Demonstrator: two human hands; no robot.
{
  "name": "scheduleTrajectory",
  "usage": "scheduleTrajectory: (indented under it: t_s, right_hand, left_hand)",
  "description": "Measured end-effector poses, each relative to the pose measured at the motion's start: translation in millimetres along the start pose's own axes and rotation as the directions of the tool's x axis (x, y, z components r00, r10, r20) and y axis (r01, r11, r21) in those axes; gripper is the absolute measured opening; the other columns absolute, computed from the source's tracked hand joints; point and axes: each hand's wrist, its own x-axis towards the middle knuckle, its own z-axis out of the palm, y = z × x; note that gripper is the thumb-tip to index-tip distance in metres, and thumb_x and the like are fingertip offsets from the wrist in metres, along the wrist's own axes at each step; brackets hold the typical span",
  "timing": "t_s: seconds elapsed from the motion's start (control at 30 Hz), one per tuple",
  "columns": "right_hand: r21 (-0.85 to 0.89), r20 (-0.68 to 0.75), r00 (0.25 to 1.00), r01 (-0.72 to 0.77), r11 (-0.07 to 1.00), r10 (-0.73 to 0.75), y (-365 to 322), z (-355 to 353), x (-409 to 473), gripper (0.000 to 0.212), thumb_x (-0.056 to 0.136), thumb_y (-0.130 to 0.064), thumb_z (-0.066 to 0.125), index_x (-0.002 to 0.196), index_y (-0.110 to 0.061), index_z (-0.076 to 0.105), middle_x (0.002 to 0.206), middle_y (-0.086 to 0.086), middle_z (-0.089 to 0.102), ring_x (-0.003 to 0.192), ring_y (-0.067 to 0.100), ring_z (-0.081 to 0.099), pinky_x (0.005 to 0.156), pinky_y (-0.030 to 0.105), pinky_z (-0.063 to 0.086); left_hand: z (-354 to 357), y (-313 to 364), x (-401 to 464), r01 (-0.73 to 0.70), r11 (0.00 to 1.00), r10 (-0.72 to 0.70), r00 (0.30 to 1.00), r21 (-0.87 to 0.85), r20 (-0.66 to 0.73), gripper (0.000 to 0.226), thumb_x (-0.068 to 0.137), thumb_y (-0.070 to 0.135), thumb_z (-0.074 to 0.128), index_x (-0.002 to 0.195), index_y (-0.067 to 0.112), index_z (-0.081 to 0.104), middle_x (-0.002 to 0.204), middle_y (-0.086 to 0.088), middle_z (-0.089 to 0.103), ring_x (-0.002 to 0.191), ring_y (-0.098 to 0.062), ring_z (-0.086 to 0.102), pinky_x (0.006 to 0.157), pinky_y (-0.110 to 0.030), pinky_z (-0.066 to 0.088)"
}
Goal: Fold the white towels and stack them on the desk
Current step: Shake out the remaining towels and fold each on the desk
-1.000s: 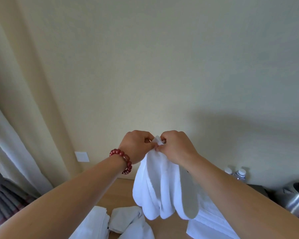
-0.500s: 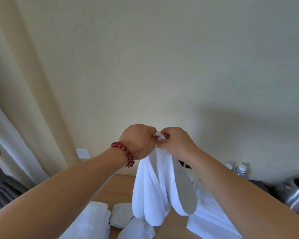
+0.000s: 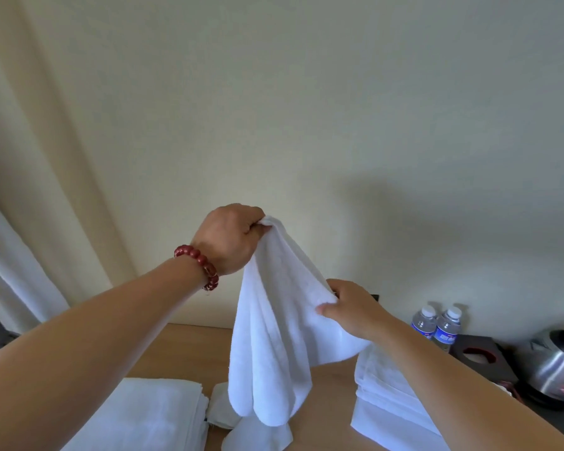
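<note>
From the head camera, a soft white terry towel (image 3: pixel 274 323) hangs in the air above the wooden desk (image 3: pixel 183 348), draped in long rounded folds that end in three blunt lobes just over the desk's smooth tan surface. The left hand (image 3: pixel 230 239), a string of glossy dark-red round beads (image 3: pixel 199 263) on its wrist, has its fingers curled tight around the towel's top corner, bunching the cloth into a peak well above the desk. The right hand (image 3: pixel 352 309) sits lower and to the right of that peak, thumb on the near face of the cloth and fingers behind it, pinching the towel's side edge so the fabric stretches in a slanting line between the two hands. On the desk, left of the hanging towel, lies a flat stack of folded white towels (image 3: pixel 150 415) with square layered edges. Right under the hanging lobes are crumpled white towels (image 3: pixel 258 432), loose and uneven. To the right of the hanging towel another pile of folded white towels (image 3: pixel 391 398) rests partly under the right forearm. Farther right on the desk stand two clear plastic water bottles (image 3: pixel 437 325) with white caps, side by side, a dark box (image 3: pixel 479 353), and a rounded brushed-metal kettle (image 3: pixel 557 366). Behind the desk rises a plain matt cream wall (image 3: pixel 306 109).
</note>
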Motion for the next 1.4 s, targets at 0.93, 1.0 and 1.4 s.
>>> scheduleTrajectory:
  t_s: [0.93, 1.0, 1.4]
  right_hand:
    - [-0.554, -0.161, 0.987, -0.08, 0.828, -0.013, -4.1, -97.0, 5.9, 0.026, 0.086, -0.032, 0.073, 0.07, -0.016, 0.059, 0.078, 0.006, 0.064, 0.078, 0.027, 0.059, 0.064, 0.033, 0.041]
    - [-0.615, -0.154, 0.987, -0.125, 0.778, 0.037, -2.9, -104.4, 9.3, 0.038, 0.086, -0.04, 0.074, 0.061, -0.019, 0.053, 0.076, 0.006, 0.061, 0.078, 0.026, 0.058, 0.063, 0.033, 0.04]
    - [-0.743, -0.011, 0.996, -0.069, 0.665, 0.091, -1.7, -93.4, -5.6, 0.042, 0.09, -0.039, 0.069, 0.062, -0.014, 0.049, 0.06, -0.002, 0.045, 0.064, 0.02, 0.047, 0.052, 0.03, 0.03]
  left_hand:
    - [-14.1, -49.1, -13.6, 0.211, 0.969, -0.222, 0.972, 0.126, 0.08, 0.038, 0.101, 0.024, 0.048, 0.064, 0.019, 0.043, 0.063, -0.001, 0.051, 0.063, -0.02, 0.046, 0.055, -0.032, 0.03]
    - [-11.1, -48.2, -17.0, 0.217, 0.967, -0.233, 0.965, 0.131, 0.119, 0.036, 0.101, 0.024, 0.048, 0.065, 0.019, 0.046, 0.066, -0.001, 0.052, 0.064, -0.018, 0.047, 0.055, -0.031, 0.031]
    - [1.4, -63.2, -54.5, 0.332, 0.943, -0.319, 0.895, 0.011, 0.312, 0.042, 0.099, 0.031, 0.057, 0.065, 0.012, 0.041, 0.058, 0.001, 0.041, 0.055, -0.015, 0.038, 0.056, -0.031, 0.033]
